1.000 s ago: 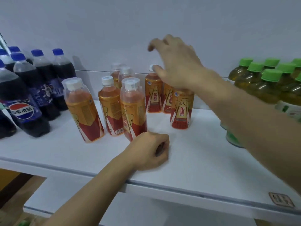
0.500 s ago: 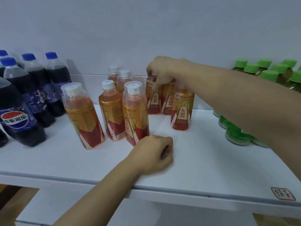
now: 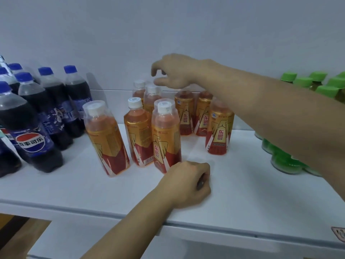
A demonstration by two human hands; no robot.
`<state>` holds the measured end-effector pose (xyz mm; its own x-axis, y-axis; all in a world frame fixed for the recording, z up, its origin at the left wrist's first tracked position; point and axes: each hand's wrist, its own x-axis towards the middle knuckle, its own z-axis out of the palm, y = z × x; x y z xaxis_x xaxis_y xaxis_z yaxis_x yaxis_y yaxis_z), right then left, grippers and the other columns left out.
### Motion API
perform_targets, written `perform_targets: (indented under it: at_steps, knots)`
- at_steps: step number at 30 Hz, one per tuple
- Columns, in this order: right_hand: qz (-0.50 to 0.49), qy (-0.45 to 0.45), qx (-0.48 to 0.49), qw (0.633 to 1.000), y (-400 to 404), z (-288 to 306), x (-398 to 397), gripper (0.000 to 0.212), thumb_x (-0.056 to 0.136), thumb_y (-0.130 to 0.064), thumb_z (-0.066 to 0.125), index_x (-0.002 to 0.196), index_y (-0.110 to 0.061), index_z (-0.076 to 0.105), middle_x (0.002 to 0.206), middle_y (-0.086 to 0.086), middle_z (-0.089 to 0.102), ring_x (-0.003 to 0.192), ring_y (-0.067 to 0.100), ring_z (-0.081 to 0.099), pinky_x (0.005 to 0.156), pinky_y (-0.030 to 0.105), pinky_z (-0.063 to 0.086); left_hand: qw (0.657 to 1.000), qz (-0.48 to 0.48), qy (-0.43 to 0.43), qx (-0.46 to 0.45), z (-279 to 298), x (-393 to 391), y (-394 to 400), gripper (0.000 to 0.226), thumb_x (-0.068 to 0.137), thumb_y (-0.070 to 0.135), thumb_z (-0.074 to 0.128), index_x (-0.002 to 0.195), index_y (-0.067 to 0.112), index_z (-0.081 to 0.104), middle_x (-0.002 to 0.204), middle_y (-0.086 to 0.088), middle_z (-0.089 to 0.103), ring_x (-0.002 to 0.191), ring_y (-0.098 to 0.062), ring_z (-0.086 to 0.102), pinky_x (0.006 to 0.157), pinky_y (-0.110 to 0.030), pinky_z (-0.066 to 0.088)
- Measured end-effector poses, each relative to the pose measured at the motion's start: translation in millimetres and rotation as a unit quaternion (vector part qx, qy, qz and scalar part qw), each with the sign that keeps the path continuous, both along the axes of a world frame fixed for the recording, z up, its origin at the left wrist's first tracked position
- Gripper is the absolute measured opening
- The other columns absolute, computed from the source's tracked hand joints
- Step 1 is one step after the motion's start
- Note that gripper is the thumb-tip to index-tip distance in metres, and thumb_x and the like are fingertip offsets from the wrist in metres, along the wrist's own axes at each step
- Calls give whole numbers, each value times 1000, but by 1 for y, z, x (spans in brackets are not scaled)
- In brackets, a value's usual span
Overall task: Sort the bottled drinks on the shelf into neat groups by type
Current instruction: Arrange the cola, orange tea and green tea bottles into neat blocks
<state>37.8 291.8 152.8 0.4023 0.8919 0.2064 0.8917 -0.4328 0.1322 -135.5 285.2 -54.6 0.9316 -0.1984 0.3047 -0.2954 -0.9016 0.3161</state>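
Note:
Several orange energy-drink bottles [image 3: 166, 135] with white caps stand in the middle of the white shelf [image 3: 242, 193]. Dark cola bottles [image 3: 29, 131] with blue caps are grouped at the left. Green-capped tea bottles [image 3: 324, 88] stand at the right, partly hidden by my right forearm. My right hand [image 3: 175, 71] hovers above the rear orange bottles with its fingers loosely spread, holding nothing. My left hand [image 3: 188, 184] rests as a fist on the shelf, just in front of the nearest orange bottle.
A white wall backs the shelf. The shelf's front edge [image 3: 130, 215] runs across the lower part of the view, with a lower white shelf [image 3: 93, 238] beneath it. A small label [image 3: 338, 236] sits at the front right corner.
My right hand has let go of a rear orange bottle, lifted and moved left above the back bottles. My left fist has stayed in place.

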Motion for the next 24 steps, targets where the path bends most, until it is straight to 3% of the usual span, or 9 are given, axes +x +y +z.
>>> perform_targets:
  at_steps: [3,6,9,15,18,24]
  knots:
    - [69,102,-12,992,11,-1,-13,54,94,-57,61,140,-29,51,117,-9,53,106,14,51,88,29,35,1000,1,5,0,1,0,0,7,90,29,57,85,24,56,71,8,58,63,-11,53,56,-28,47]
    - [51,96,-71,992,24,-21,-4,61,84,-49,76,136,-31,51,117,-6,55,105,17,52,85,32,39,1000,0,6,1,1,-1,0,7,91,29,57,87,24,56,72,8,58,63,-11,53,56,-24,43]
    - [57,98,-42,993,30,-28,4,62,80,-44,81,133,-30,52,112,-5,56,101,19,55,79,32,43,1000,-4,1,1,1,-1,0,7,91,29,57,86,23,56,72,8,57,62,-11,52,55,-22,39]
    - [12,93,-4,996,21,-19,16,69,70,-59,80,128,-33,53,102,-8,55,92,20,59,79,39,52,1000,-7,-4,6,-1,1,1,8,90,29,57,85,23,55,70,8,55,61,-11,51,55,-23,41]
    - [1,82,-30,996,23,-23,21,56,76,-50,80,122,-30,55,101,-5,55,84,18,58,70,35,47,1000,-10,-5,6,-1,2,2,8,89,29,57,84,24,54,70,9,54,61,-11,50,55,-23,41]
    - [-11,5,-32,999,24,-30,14,49,89,-47,70,132,-27,57,113,-1,46,97,23,52,72,36,41,1000,-10,-7,3,-3,2,3,8,89,29,57,82,26,53,69,10,54,62,-11,50,55,-24,42]
